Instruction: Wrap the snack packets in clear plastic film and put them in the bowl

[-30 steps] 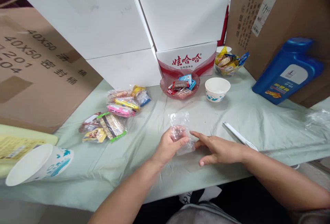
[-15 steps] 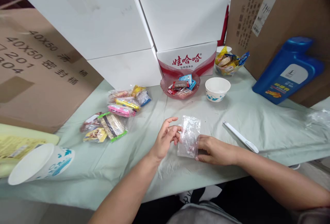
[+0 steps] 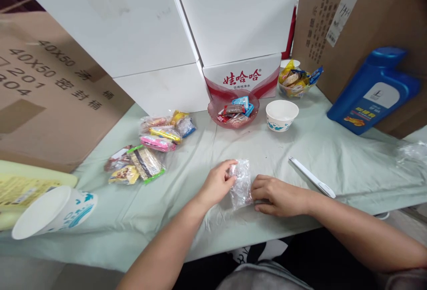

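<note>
A clear, crinkled plastic bag (image 3: 241,185) lies near the table's front edge, between my hands. My left hand (image 3: 216,182) is closed on its upper left edge, thumb and forefinger pinching the film. At the bag's right side, my right hand (image 3: 271,195) has its fingers bent, their tips by the film, with the thumb apart below them. Whether those tips touch the bag is hard to make out. Right of that hand lies a slim white-handled tool (image 3: 312,177), perhaps a utility knife.
Wrapped snacks (image 3: 160,134) lie at left. Behind the bag are a pink glass bowl (image 3: 213,114) of wrapped sweets, a white paper bowl (image 3: 282,118) and a snack-filled bowl (image 3: 296,89). A blue bottle (image 3: 373,92) leans at right. Another paper bowl (image 3: 70,212) tilts at left; boxes (image 3: 240,76) line the back.
My left hand has come down and taken the bag's left edge, where its fingers were raised and loose before. The bag has shifted slightly left and looks narrower. My right hand has barely moved.
</note>
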Tool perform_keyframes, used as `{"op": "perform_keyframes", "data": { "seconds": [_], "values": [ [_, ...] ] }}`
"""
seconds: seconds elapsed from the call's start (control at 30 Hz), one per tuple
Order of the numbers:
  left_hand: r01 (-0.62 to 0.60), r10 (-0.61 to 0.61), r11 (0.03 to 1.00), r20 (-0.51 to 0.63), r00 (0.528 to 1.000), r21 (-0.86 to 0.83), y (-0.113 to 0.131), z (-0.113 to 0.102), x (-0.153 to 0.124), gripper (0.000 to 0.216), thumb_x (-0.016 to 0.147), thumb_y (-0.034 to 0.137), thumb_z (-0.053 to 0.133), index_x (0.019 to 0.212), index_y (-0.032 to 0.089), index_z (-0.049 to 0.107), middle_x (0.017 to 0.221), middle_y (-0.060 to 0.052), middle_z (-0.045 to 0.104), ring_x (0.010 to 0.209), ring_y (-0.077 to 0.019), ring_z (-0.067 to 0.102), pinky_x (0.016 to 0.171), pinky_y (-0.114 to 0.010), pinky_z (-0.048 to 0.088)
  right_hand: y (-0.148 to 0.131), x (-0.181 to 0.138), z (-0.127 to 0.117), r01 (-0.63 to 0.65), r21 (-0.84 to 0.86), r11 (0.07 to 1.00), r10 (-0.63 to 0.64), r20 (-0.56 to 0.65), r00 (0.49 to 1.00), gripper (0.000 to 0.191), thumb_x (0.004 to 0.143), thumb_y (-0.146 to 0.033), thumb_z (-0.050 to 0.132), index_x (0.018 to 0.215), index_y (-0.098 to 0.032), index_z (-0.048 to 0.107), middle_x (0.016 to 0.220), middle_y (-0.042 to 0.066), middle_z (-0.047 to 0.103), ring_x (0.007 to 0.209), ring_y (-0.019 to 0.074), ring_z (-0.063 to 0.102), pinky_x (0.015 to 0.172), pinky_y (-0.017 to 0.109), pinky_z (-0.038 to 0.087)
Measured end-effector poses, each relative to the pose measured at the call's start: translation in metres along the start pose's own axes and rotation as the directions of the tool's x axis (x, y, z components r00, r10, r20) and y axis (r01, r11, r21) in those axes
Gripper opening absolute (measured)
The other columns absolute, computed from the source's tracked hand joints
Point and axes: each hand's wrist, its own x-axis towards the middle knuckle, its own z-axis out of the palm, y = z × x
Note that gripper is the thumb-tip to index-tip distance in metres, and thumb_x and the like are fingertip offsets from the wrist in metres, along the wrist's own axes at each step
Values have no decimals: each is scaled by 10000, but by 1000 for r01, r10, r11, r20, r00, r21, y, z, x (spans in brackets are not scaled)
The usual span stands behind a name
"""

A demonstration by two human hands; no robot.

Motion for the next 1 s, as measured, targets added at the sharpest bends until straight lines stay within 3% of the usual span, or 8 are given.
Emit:
{"op": "perform_keyframes", "data": {
  "seconds": [0.1, 0.27, 0.47, 0.57, 0.7, 0.8, 0.9, 1.0],
  "values": [
    [-101, 101, 967, 12, 995, 234, -2, 1, 1, 271, 756, 100, 577, 988, 195, 681, 897, -9, 618, 567, -80, 519, 618, -244, 490, 1, 0, 1, 3, 15, 1000, -3, 0, 1000, 123, 883, -236, 609, 965, -183, 685, 905, 58, 663, 945, 194, 552, 866, 337, 440],
    [-104, 102, 912, 25, 994, 397, 5, 2, -1, 277, 786, 113, 598, 1042, 181, 678, 999, -36, 632, 635, -113, 587, 698, -283, 530, 0, -3, 0, 4, -10, 1000, -4, 5, 1000, 121, 870, -286, 636, 901, -189, 701, 924, 68, 639, 938, 200, 544, 854, 342, 455],
    [-154, 141, 862, 63, 988, 483, 8, 5, -5, 284, 830, 142, 580, 1100, 191, 652, 1037, -54, 616, 770, -150, 630, 774, -306, 520, -9, -8, -4, -89, -224, 971, 24, -276, 961, 399, 837, -473, 660, 1060, -144, 627, 1123, 153, 578, 1084, 276, 502, 921, 441, 435],
    [-152, 137, 842, 69, 988, 518, 7, 2, -5, 279, 843, 192, 595, 1117, 206, 646, 1028, -53, 609, 821, -173, 640, 782, -311, 515, -11, -5, 6, 57, -331, 942, -109, -141, 984, 424, 872, -363, 631, 1235, -164, 543, 1265, 148, 551, 1234, 288, 434, 1009, 463, 375],
    [14, 63, 725, -87, 994, 688, 5, -16, 1, 273, 844, 258, 614, 1108, 203, 657, 1020, -73, 606, 836, -225, 643, 763, -345, 510, -7, 3, 24, 60, -365, 929, -70, -16, 997, 314, 869, -205, 591, 1182, -173, 576, 1161, 121, 615, 1112, 257, 524, 930, 416, 420],
    [59, 204, 654, -252, 946, 754, 5, -29, 4, 240, 872, 204, 547, 1081, 166, 658, 1005, -106, 606, 882, -258, 625, 779, -374, 505, -4, 5, 28, 42, -375, 926, -57, -29, 998, 269, 872, -168, 562, 1139, -164, 594, 1118, 120, 629, 1085, 255, 530, 900, 405, 424],
    [-308, 427, 669, -11, 904, 676, 8, -28, 1, 242, 901, 144, 483, 1048, 202, 666, 997, -74, 624, 961, -217, 597, 863, -340, 495, -3, 5, 28, 59, -384, 921, -81, -41, 996, 231, 902, -166, 518, 1118, -161, 599, 1089, 117, 637, 1066, 248, 530, 884, 398, 424],
    [-505, 430, 657, 271, 861, 560, 11, -15, -3, 301, 892, 118, 507, 1126, 247, 645, 1046, -56, 623, 973, -200, 567, 863, -341, 504, -4, 4, 26, 68, -391, 918, -99, -59, 993, 216, 936, -144, 448, 1076, -161, 612, 1045, 109, 648, 1034, 233, 541, 866, 386, 426]
  ]
}}
